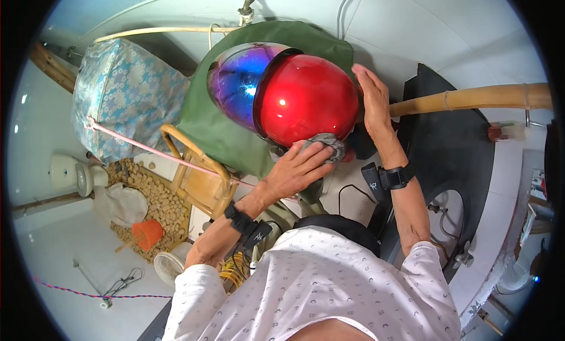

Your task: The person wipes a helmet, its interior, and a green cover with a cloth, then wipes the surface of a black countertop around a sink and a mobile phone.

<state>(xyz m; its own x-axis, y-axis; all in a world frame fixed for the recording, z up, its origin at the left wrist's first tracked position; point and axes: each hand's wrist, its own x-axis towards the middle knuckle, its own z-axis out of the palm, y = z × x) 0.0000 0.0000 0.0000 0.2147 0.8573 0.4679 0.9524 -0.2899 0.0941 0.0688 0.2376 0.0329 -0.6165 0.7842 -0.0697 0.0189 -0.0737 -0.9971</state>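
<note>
Red helmet wiped with grey cloth, steadied from the right

The red helmet (309, 96) sat at the centre of the view, far from the person's chest, with its mirrored blue-purple visor (238, 79) facing left. It rested against a green fabric (218, 129) draped behind and below it.

The left hand (297, 167) was pressed flat, fingers spread and mostly extended, on a grey cloth (323, 143) at the near lower edge of the helmet; the cloth was pinned under the fingers, touching the shell, not gripped in a fist. The right hand (371, 96) was open, palm flat against the right side of the helmet, fingers pointing far, holding nothing else. Both wrists wore black bands, left wrist band (244, 223) and right wrist band (391, 177).

A bamboo pole (471, 98) ran from just behind the right hand to the right edge. A dark surface (465, 146) lay right of the right forearm. Left of the helmet hung a blue floral cover (126, 96), with a pink cord (159, 154) running across it toward the centre. A wooden chair (200, 176) stood below the green fabric, near the left forearm. On the floor at near left were an orange cone-shaped thing (147, 232), a white bag (120, 202) and a patch of tan round pieces (159, 205). A white toilet (73, 173) stood at far left. The person's patterned white shirt (318, 282) filled the near edge
</note>
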